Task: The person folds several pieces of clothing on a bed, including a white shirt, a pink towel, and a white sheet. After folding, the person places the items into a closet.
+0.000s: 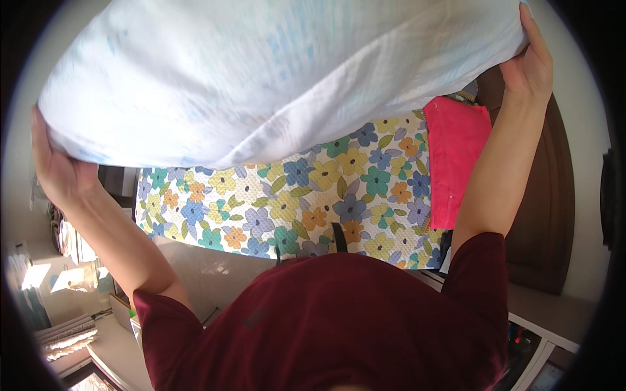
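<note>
A large white cloth with pale blue marks [234,83], full like a covered pillow or folded bedding, is held up in front of me. My left hand [63,171] grips its lower left edge, the thumb and fingers partly behind the cloth. At the upper right my right hand [530,68] holds the opposite edge. Below the cloth lies a quilted flower-print cover [293,210] in blue, yellow, green and orange on a bed. A bright pink cloth [455,161] rests at the bed's right end, beside my right forearm.
A dark brown wooden headboard [543,205] curves along the right, against a pale wall. White-edged shelving [543,352] stands at the lower right. At the lower left are a light-coloured surface [115,347] and a pleated fabric [71,335]. Tiled floor [210,273] shows beside the bed.
</note>
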Motion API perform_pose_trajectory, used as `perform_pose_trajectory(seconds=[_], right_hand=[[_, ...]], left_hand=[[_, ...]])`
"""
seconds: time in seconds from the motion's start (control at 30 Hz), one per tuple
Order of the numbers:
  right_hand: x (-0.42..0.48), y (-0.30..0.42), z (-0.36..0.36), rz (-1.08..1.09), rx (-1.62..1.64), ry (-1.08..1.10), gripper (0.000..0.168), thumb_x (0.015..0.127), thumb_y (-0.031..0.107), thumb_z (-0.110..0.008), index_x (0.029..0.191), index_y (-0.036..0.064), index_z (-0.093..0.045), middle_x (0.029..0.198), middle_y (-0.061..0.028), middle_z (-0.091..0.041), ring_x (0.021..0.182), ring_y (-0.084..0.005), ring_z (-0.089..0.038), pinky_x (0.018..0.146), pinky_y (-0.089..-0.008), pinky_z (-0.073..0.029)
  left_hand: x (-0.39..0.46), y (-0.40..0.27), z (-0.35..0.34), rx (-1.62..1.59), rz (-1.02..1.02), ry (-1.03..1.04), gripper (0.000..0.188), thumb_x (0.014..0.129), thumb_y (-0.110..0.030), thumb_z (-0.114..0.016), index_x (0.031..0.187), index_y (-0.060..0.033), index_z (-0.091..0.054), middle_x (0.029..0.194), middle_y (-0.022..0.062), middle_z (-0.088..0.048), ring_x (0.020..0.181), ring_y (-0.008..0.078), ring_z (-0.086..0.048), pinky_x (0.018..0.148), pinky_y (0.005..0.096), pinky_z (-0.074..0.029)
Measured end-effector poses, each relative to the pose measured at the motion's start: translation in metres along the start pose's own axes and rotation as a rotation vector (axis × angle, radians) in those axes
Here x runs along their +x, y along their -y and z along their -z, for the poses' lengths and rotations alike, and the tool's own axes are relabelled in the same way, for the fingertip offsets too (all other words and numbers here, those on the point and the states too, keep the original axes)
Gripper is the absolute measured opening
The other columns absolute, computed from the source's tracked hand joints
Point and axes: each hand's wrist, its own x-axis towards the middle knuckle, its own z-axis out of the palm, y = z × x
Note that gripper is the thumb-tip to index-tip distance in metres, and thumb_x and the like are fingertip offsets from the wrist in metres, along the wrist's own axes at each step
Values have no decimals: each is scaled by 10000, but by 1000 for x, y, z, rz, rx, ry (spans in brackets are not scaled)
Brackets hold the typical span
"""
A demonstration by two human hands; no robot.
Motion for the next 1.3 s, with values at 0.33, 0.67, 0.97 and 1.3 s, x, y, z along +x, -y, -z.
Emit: perform_pose_trajectory(seconds=[0.33,0.67,0.97,1.3], right_hand=[[-86,3,77,-408,-662,-356,304,817,203,-566,966,-61,-552,835,-75,-602,743,-147,-559,678,-258,-442],[-42,107,68,-450,-324,-283,316,861,267,-490,1022,3,-556,942,-83,-611,810,-169,-592,730,-285,-482],[30,35,78,-216,-878,-789,376,817,197,-541,1087,-60,-496,1058,-171,-560,1000,-255,-525,873,-356,-404],[-40,6,160,-290,-449,-546,583,694,242,-702,1103,-104,-472,1049,-155,-558,978,-201,-511,871,-328,-377]], left_hand=[[1,52,-12,353,494,594,387,838,-316,-544,992,40,-544,938,156,-597,843,184,-594,739,286,-491],[31,3,-63,-84,662,595,410,855,-331,-499,1073,14,-535,1002,141,-595,828,210,-602,717,305,-508],[181,112,-176,66,507,524,392,839,-348,-528,1041,-12,-534,1062,65,-568,1009,209,-502,915,382,-347],[59,134,-119,-111,408,541,395,821,-342,-551,1072,-39,-520,1121,62,-542,1086,184,-443,1004,376,-201]])
